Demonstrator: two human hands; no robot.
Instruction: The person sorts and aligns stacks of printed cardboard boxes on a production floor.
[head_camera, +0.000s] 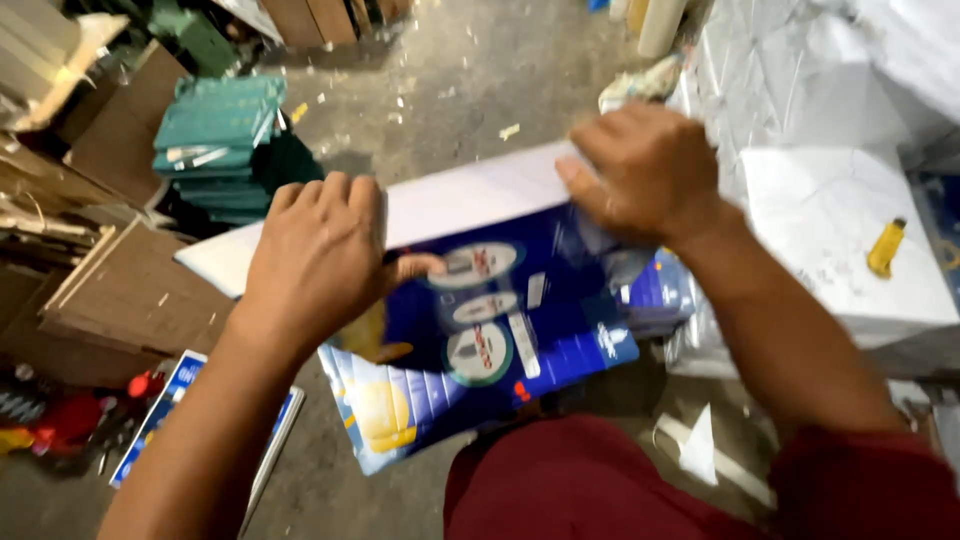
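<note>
Over lap, above concrete floor (450, 90): blue printed flat cardboard sheet (500, 330), white underside flap at far edge.
Left hand (320, 255): clamped on sheet's left edge, thumb underneath.
Right hand (645, 170): fingers curled, pressing sheet's far right corner.
Nearby: teal stacked books (215, 140) left; yellow cutter (885, 248) on white block (830, 230) right.

The printed sheet (500, 330) under my hands is deep blue, with round white and green emblems in the middle, thin pale stripes along its lower edge and yellow shapes at the lower left corner. Its folded-up back side is plain white. My trousers (580, 480) are dark red. On the grey concrete floor (440, 90) there is a stack of teal-green flat packs (215, 140). The cardboard sheets (130, 290) on my left are brown. On the white wrapped bundle (840, 240) lies a small yellow cutter (885, 248).
</note>
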